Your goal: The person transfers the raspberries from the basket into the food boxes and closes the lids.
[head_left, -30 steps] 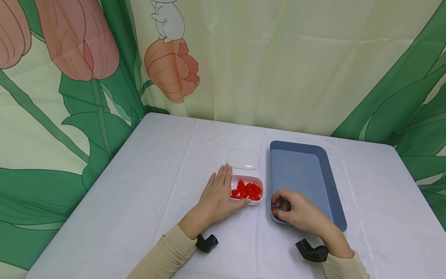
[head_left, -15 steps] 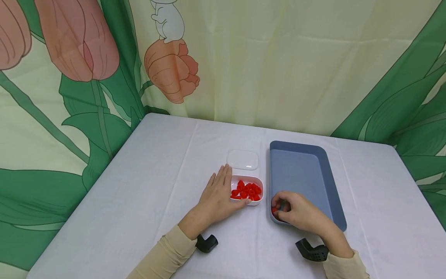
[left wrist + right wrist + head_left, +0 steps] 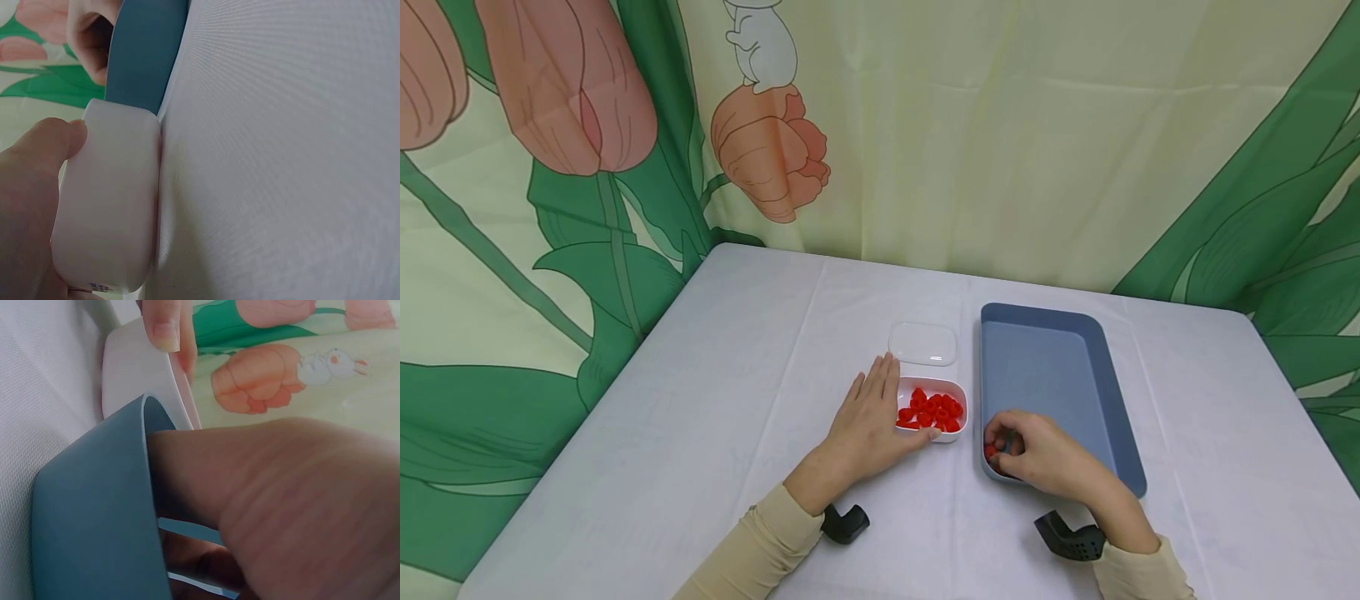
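Observation:
In the head view, a small white container [image 3: 956,392] holds several small red raspberry-like pieces [image 3: 928,410]. My left hand [image 3: 868,421] lies along its left end, fingers straight, thumb at the near rim. From the left wrist, the thumb [image 3: 76,136] touches the upper edge of the white wall. My right hand [image 3: 1048,450] reaches into the near left corner of a blue tray [image 3: 1045,358], fingers curled, with a red piece [image 3: 990,451] at thumb and fingertips. The right wrist view hides those fingertips behind the tray wall [image 3: 94,506].
A clear lid [image 3: 922,343] lies flat just beyond the container. White cloth [image 3: 760,333] covers the table. Black wrist mounts [image 3: 1070,537] hang by both forearms. Behind the table hangs a printed curtain [image 3: 1000,150] with tulips and a rabbit.
Both hands stay almost in place. Slightly more red shows between the right thumb and fingers than a second ago; the container and tray have not moved.

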The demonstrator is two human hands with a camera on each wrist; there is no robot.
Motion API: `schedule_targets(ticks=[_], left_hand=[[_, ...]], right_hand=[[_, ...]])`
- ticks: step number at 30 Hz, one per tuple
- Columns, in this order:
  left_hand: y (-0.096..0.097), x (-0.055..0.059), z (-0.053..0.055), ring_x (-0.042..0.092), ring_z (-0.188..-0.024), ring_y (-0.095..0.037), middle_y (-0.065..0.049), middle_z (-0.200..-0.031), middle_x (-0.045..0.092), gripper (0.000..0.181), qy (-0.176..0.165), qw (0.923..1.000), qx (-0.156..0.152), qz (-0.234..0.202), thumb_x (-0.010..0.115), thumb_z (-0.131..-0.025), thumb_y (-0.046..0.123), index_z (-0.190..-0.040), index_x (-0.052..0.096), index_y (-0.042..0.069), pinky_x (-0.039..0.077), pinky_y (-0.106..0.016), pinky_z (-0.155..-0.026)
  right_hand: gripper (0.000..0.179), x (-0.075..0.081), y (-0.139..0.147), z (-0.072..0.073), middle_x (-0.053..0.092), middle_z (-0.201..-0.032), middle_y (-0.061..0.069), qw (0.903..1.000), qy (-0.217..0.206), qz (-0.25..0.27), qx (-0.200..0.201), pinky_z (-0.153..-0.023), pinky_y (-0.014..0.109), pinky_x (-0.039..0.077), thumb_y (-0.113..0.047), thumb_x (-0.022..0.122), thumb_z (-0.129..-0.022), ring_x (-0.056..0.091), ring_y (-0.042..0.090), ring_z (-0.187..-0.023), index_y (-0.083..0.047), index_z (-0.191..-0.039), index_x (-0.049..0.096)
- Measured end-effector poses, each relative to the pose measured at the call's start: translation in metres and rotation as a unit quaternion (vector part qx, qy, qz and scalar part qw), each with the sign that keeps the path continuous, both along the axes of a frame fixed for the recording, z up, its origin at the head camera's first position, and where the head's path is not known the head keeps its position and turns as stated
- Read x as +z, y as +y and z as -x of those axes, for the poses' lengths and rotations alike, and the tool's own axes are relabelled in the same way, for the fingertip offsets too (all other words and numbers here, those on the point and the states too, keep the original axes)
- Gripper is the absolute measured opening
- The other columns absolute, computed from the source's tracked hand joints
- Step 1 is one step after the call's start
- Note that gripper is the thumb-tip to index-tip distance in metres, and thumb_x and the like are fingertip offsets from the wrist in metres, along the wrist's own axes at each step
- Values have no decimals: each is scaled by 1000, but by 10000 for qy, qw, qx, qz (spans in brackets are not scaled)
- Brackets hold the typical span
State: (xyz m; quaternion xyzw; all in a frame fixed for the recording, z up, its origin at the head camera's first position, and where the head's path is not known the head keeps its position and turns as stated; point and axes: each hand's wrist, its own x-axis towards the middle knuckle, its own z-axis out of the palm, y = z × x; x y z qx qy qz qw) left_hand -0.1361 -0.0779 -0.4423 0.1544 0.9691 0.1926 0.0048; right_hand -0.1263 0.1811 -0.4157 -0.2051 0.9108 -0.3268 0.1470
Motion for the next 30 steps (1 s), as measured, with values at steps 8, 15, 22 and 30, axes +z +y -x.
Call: schedule_targets(ticks=[8, 15, 22, 30], left_hand=[[0, 1, 0, 20, -153, -32, -15, -165, 22, 106, -55, 10000, 3, 13, 62, -83, 64, -157, 19, 2, 22, -52, -123], [1, 2, 0, 19, -153, -31, -14, -165, 20, 107, -139, 9999, 21, 31, 62, -82, 65, -157, 18, 3, 21, -51, -123], [1, 1, 1, 17, -154, -30, -13, -166, 19, 107, -227, 9997, 39, 34, 61, -83, 66, -158, 16, 3, 20, -50, -124], [1, 0, 1, 17, -154, -29, -12, -166, 19, 107, -237, 9997, 51, 20, 61, -82, 67, -158, 17, 4, 20, -50, -124]], right_hand=[[20, 5, 2, 0, 61, -81, -4, 9997, -38, 109, 220, -58, 22, 47, -5, 71, -77, 53, 6, -68, -13, -95, 67], [20, 3, 2, 2, 59, -78, -6, 9997, 44, -85, 235, -59, 22, 47, -3, 70, -77, 52, 5, -68, -13, -93, 67], [21, 2, -1, 1, 59, -79, -4, 9995, 269, -165, 100, -60, 22, 46, -2, 71, -76, 52, 8, -70, -11, -95, 67], [18, 3, -3, 0, 58, -76, -6, 9993, 311, -220, 41, -60, 22, 46, 1, 68, -79, 51, 7, -69, -14, -89, 67]])
